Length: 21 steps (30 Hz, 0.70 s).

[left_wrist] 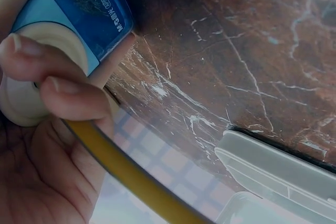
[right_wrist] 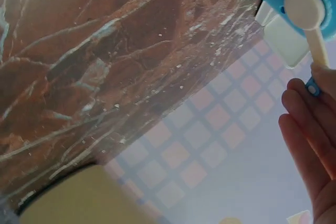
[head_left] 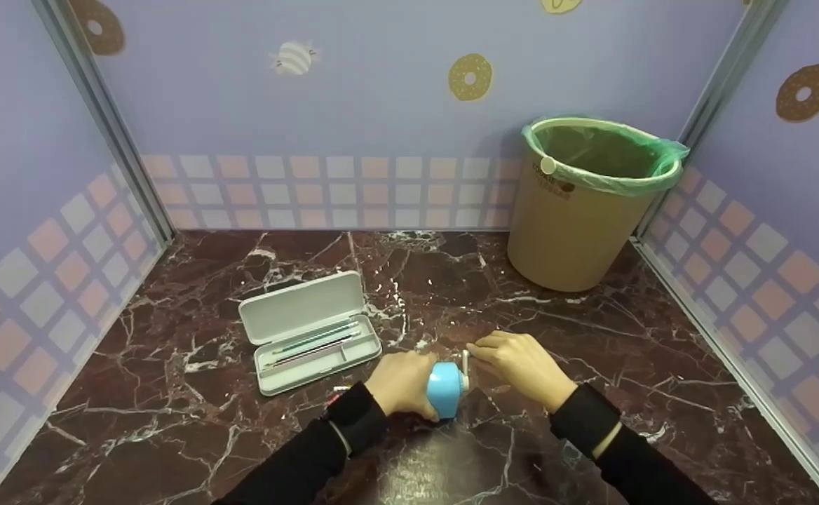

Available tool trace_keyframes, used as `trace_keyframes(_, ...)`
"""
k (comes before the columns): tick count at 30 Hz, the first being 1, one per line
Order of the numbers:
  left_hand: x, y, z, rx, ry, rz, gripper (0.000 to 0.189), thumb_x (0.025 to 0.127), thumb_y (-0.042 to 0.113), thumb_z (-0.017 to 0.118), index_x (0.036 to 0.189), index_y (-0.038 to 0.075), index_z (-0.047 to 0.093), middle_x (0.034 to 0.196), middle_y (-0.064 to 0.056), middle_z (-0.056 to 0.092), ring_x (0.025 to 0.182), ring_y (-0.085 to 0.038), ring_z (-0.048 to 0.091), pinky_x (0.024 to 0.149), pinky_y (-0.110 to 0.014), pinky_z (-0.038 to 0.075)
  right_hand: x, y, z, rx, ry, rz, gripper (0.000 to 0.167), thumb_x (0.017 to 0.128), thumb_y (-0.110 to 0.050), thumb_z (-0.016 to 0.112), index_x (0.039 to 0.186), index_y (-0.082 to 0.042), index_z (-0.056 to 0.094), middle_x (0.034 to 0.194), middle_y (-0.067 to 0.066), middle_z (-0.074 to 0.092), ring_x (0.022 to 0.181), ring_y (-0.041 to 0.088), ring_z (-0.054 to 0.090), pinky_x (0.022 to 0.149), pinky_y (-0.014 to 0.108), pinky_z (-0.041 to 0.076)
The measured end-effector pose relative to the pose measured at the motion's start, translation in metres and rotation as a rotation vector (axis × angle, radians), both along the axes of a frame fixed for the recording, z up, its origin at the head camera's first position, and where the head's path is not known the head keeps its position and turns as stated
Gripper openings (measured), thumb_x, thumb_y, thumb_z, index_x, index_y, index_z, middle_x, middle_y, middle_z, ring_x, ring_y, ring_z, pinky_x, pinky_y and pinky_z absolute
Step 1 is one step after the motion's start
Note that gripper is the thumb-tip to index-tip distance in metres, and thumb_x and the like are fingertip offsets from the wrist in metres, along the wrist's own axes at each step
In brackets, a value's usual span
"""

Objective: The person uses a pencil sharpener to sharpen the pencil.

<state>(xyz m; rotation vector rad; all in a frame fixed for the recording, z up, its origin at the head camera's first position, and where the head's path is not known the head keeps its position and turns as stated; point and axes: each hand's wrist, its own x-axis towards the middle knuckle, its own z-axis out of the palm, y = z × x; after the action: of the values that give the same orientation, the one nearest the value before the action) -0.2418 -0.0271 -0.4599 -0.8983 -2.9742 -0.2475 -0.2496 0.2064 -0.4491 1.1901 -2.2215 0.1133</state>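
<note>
Both hold: left grip point(head_left: 402, 382) wraps blue sharpener point(head_left: 444, 394), right grip point(head_left: 519, 359) pinches crank point(right_wrist: 316, 46)

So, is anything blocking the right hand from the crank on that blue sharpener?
Nothing visible stands between them: the right hand pinches the end of the crank, and the left hand holds the blue sharpener from the other side.

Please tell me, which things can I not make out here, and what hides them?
Left wrist view: tip of the yellow pencil, covered by the left grip and pencil sharpener; its other end, cut off by the bottom edge.
Right wrist view: crank knob, partly covered by the right grip.
Head view: inside bottom of the wastebin, behind its front wall.
Head view: red thing by the left sleeve, too small to name.
</note>
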Motion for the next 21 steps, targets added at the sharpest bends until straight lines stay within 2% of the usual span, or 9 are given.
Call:
trace_keyframes(5,-0.001,-0.001,-0.002,0.01,-0.002,0.006,0.064,0.054,0.046,0.096,0.1,0.012,0.067,0.085,-0.003,0.074,0.073,-0.021,0.07,0.062,-0.035,0.056,-0.007,-0.004,-0.011,-0.028,-0.038,-0.037,0.026,0.077,-0.01,0.086,0.103,-0.008,0.081,0.089,0.002,0.078,0.075,0.014,0.07,0.065,0.028,0.058)
trace_keyframes(11,-0.001,-0.001,-0.003,0.016,-0.003,0.002,0.064,0.054,0.046,0.096,0.099,0.012,0.067,0.085,-0.002,0.074,0.073,-0.021,0.069,0.061,-0.034,0.055,-0.013,-0.01,-0.022,0.028,-0.084,-0.093,0.021,0.081,-0.009,0.083,0.102,-0.009,0.08,0.088,0.002,0.078,0.074,0.017,0.07,0.064,0.031,0.058)
trace_keyframes(15,0.0,-0.001,-0.003,0.007,0.0,0.006,0.065,0.054,0.047,0.096,0.1,0.012,0.067,0.085,-0.002,0.073,0.073,-0.021,0.07,0.062,-0.034,0.055,-0.015,-0.012,-0.031,0.063,-0.102,-0.103,0.015,0.083,-0.01,0.08,0.098,-0.01,0.079,0.084,0.001,0.077,0.072,0.016,0.07,0.062,0.031,0.057)
trace_keyframes(21,-0.001,0.0,-0.003,0.017,-0.011,0.007,0.065,0.054,0.046,0.096,0.101,0.012,0.067,0.085,-0.002,0.073,0.073,-0.02,0.069,0.061,-0.033,0.055,-0.01,-0.012,-0.044,0.098,-0.131,-0.106,0.014,0.08,-0.009,0.082,0.093,-0.012,0.079,0.078,-0.001,0.075,0.068,0.015,0.068,0.058,0.032,0.055)
